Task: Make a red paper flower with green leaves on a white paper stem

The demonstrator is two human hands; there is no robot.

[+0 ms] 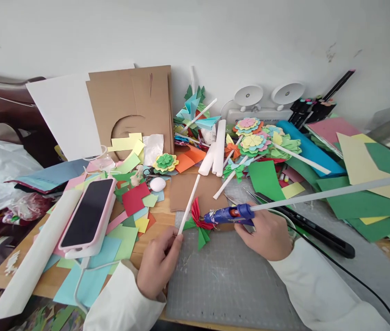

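Observation:
Between the thumb and fingers of my left hand (160,262) is the lower end of a thin white paper stick (189,202), tilted up and to the right. My right hand (267,234) is closed around a blue hot glue gun (229,214) with a long glue stick (332,191) jutting from its back. The gun's nozzle meets, or nearly meets, a red and green folded-paper piece (201,223) just right of the white stick. Whether glue is coming out cannot be made out. Below them lies a grey cutting mat (222,280).
A phone (86,216) and coloured paper scraps (136,200) lie to the left. Cardboard (129,96) leans on the wall. Paper flowers (253,140) and white paper rolls (218,147) crowd the back. A black hair straightener (319,232) and its cord lie beside my right hand.

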